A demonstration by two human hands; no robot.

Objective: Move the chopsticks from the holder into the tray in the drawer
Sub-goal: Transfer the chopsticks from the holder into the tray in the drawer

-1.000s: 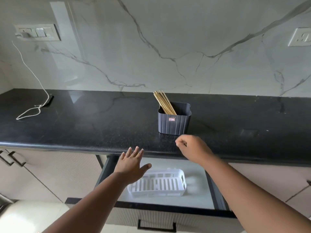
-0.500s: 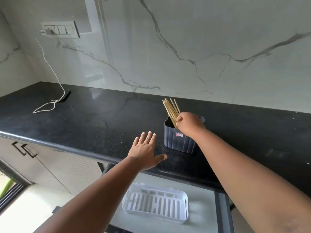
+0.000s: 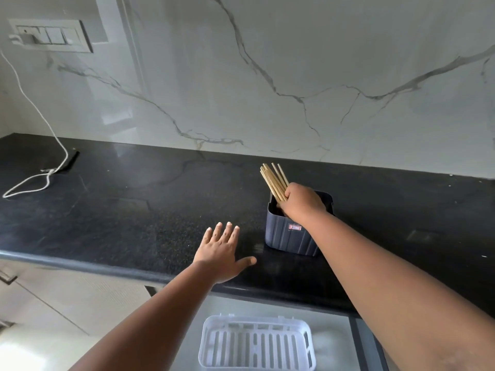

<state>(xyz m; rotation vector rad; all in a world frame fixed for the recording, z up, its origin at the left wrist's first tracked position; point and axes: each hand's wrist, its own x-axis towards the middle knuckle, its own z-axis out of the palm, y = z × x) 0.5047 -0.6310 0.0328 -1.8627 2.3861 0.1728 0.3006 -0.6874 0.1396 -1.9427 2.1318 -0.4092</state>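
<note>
A bundle of several pale wooden chopsticks point(image 3: 272, 178) leans to the left in a dark ribbed holder point(image 3: 288, 235) on the black counter. My right hand point(image 3: 301, 203) is over the holder's mouth, fingers curled round the bundle. My left hand point(image 3: 221, 253) lies flat with fingers spread on the counter, left of the holder. Below the counter edge the drawer point(image 3: 334, 341) stands pulled out, with a white slotted tray point(image 3: 255, 344) in it, holding nothing.
A black stone counter point(image 3: 134, 210) runs along a marble wall. A white cable point(image 3: 32, 180) and a dark flat object lie at the far left under a switch plate point(image 3: 51, 36). Cabinet fronts with handles sit at lower left.
My right hand rose from the counter edge to the holder and closed round the chopsticks. My left hand moved from over the drawer onto the counter. The view shifted nearer.
</note>
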